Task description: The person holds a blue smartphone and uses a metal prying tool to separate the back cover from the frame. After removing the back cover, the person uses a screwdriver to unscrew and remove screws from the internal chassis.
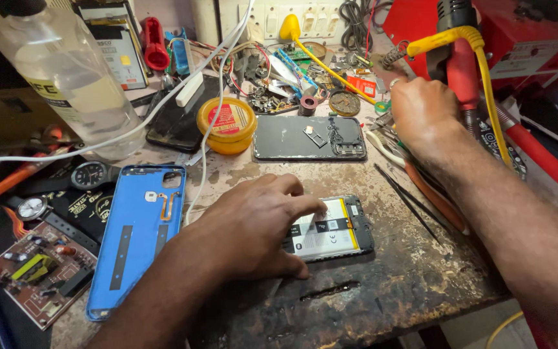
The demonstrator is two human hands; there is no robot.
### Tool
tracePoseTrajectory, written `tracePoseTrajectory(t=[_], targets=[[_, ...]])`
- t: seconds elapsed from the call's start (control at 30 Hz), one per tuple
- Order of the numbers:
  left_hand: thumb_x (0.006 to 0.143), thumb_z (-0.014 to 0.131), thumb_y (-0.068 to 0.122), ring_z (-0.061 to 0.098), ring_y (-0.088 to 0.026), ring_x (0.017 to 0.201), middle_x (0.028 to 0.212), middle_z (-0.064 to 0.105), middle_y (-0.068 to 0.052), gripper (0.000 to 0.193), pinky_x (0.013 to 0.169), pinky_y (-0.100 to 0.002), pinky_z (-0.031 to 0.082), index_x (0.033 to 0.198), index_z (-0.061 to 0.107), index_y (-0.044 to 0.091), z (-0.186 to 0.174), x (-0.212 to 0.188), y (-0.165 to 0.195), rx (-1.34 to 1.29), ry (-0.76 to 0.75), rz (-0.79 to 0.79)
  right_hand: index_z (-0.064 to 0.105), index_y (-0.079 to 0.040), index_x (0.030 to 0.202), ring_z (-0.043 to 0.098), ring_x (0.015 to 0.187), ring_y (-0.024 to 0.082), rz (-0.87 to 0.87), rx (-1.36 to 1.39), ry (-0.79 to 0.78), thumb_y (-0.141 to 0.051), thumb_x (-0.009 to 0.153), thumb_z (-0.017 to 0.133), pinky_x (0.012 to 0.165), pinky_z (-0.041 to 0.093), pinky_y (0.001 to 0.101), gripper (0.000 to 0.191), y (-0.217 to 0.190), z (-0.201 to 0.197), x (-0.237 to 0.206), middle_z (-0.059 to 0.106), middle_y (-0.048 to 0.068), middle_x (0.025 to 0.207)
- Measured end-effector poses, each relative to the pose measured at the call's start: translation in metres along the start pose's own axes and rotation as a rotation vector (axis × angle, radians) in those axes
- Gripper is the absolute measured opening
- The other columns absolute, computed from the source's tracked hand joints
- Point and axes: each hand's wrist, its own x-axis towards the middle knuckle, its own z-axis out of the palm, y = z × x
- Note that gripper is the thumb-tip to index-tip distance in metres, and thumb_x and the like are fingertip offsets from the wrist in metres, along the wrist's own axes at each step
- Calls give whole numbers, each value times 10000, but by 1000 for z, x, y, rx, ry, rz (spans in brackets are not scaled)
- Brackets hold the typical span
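While our left hand [259, 223] pins the opened phone [334, 227] flat (fingers spread), our right hand [424, 110] should grasp the hot-air handle [461, 71] firmly; its grip we cannot tell.

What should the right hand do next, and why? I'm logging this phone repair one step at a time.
Probably draw the right hand back from the tool clutter toward the opened phone. The left hand already presses on the phone, pinning it to the workbench with its battery exposed, while the right hand is away at the tools near the red hot-air handle.
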Motion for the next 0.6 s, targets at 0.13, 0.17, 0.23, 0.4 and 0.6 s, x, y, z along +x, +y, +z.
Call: tracePoseTrajectory(t=[0.13, 0.17, 0.23, 0.4, 0.6], targets=[[621, 918, 432, 532, -333, 1243, 1348, 566, -100, 818, 1001, -469, 458, 1367, 626, 268, -7, 3, 3, -11, 7, 0, 682, -51, 1136, 735, 912, 295, -285, -50, 664, -23, 981, 709, 755, 606, 408, 160, -15, -50, -56, 703, 134, 984], [622, 905, 419, 539, -320, 1230, 1331, 577, -91, 808, 1003, -460, 457, 1364, 627, 265, -10, 2, 2, -26, -2, -16, 695, -33, 1087, 735, 847, 290, -325, 103, 733, 4, 943, 728, 704, 599, 402, 152, -15, -60, -73, 724, 149, 961], [630, 891, 404, 547, -309, 1221, 1294, 594, -78, 780, 1013, -454, 450, 1350, 629, 260, -14, 3, 0, -25, -27, -45, 672, -13, 1066, 734, 840, 249, -338, 483, 748, 26, 940, 733, 720, 605, 374, 146, -15, -69, -101, 731, 158, 976], [609, 891, 392, 543, -307, 1217, 1294, 597, -76, 810, 1005, -448, 446, 1363, 631, 254, -10, 11, -12, -45, -25, -92, 561, -18, 1191, 732, 962, 132, -284, 1194, 503, -19, 1048, 729, 844, 613, 260, 220, -6, -46, -117, 705, 112, 1043], [522, 935, 505, 542, -378, 1196, 1259, 587, -152, 937, 976, -485, 431, 1304, 610, 105, 12, 33, -13, -145, 197, 100, 427, -44, 1338, 755, 958, 203, -460, 1092, 438, -23, 890, 805, 863, 641, 293, 586, 4, -11, -104, 710, 154, 1024]])
